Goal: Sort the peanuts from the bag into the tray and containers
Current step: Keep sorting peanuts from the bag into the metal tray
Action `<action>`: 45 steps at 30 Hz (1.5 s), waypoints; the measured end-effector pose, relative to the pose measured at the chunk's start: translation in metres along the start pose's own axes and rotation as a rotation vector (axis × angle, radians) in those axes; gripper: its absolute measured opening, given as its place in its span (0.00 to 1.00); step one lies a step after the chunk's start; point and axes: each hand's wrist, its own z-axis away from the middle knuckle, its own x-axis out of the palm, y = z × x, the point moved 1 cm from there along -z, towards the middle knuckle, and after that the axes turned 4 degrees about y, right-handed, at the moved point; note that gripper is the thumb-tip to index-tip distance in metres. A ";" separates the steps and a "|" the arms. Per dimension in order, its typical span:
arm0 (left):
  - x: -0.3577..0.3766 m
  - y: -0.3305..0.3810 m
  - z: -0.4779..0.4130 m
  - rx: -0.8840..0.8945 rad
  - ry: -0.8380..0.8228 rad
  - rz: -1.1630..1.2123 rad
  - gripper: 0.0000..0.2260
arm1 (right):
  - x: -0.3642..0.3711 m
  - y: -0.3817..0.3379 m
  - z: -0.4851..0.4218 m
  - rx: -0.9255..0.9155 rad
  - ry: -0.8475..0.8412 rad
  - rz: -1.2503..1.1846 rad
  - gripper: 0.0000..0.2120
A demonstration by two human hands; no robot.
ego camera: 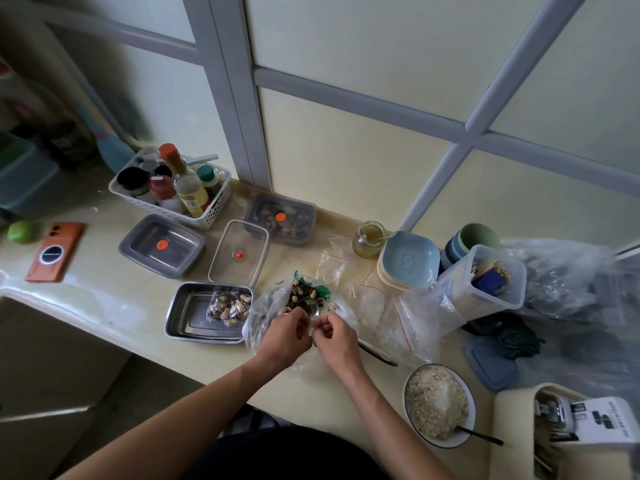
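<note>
Kitchen counter [114,285] viewed from above, described from the near edge outward.

Nearest, to the right: a white bowl [438,405] of pale flakes with a dark utensil handle, well apart from the work.

Just beyond, side by side and almost touching: left hand [287,336] and right hand [334,336], fingers of both curled tight, pinching the near rim of a clear plastic bag [263,317]. Probably drawing the mouth open or reaching in. Impossible to tell whether gripping film alone or a nut as well.

Inside the bag, just past the knuckles: a heap of pale peanuts [304,296] mixed with dark striped seeds, plenty of it.

Immediately left of the bag, touching or very nearly: a steel tray [187,317], carrying a small clear packet [230,306] of peanuts and dark pieces at its right end, bare metal elsewhere.

Farther back: a clear container [239,252] with an orange dot, seemingly empty, possibly only a lid. Left of it, a grey-lidded container [161,244], lid on, nothing visible inside. To the right, loose empty zip bags [332,261] with red seams.

Farthest, close to the wall: a lidded container [280,218] with brown contents, too blurred to name.

Judged early in the sorting: one small portion in the tray, most of the mix left in the bag, two containers apparently unfilled.
</note>
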 end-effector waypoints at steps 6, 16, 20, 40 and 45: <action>-0.002 0.000 -0.002 -0.174 0.091 0.069 0.10 | -0.003 0.001 0.001 -0.064 0.076 0.002 0.05; 0.006 0.019 -0.005 -0.461 0.101 0.337 0.04 | 0.006 -0.002 0.007 -0.253 0.107 0.242 0.12; 0.008 0.023 -0.005 -0.436 0.101 0.287 0.04 | 0.009 -0.003 0.009 -0.255 0.184 0.357 0.13; 0.008 -0.006 -0.003 0.375 -0.006 -0.235 0.26 | 0.004 0.012 0.004 -0.115 0.213 0.319 0.08; 0.001 -0.020 -0.005 0.399 -0.252 -0.317 0.37 | -0.002 0.016 0.000 0.005 -0.011 0.162 0.09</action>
